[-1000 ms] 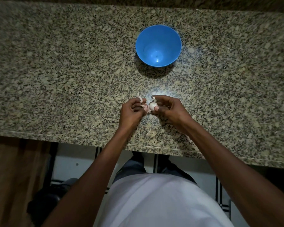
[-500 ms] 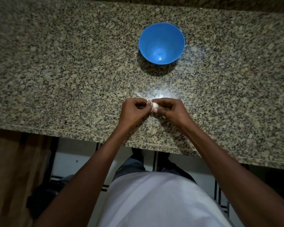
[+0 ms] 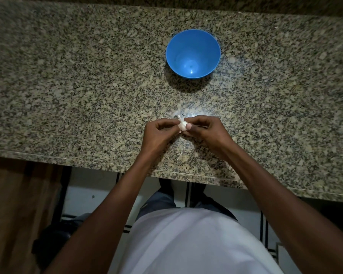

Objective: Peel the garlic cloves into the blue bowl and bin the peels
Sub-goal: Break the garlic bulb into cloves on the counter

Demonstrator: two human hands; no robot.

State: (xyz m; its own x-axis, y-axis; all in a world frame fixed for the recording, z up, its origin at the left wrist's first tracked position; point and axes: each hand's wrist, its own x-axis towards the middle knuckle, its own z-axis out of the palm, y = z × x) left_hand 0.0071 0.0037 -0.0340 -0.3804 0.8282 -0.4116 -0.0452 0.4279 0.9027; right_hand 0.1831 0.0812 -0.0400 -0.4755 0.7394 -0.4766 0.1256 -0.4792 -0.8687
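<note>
A small white garlic clove (image 3: pixel 182 125) with loose papery skin is held just above the granite counter (image 3: pixel 67 95), between both hands. My left hand (image 3: pixel 159 133) pinches it from the left and my right hand (image 3: pixel 204 129) pinches it from the right, thumb tip on the clove. A strip of peel sticks up from the clove's top. The blue bowl (image 3: pixel 193 54) stands upright beyond my hands, near the counter's middle, and nothing shows inside it.
A few small bits of peel (image 3: pixel 183 155) lie on the counter below my hands. The counter's front edge (image 3: pixel 87 162) runs just under my wrists. A brown wooden cabinet side (image 3: pixel 18 214) is at the lower left, tiled floor below.
My hands came together on the clove after being slightly apart. A peel strip that the left hand held off to the side is no longer apart from the clove.
</note>
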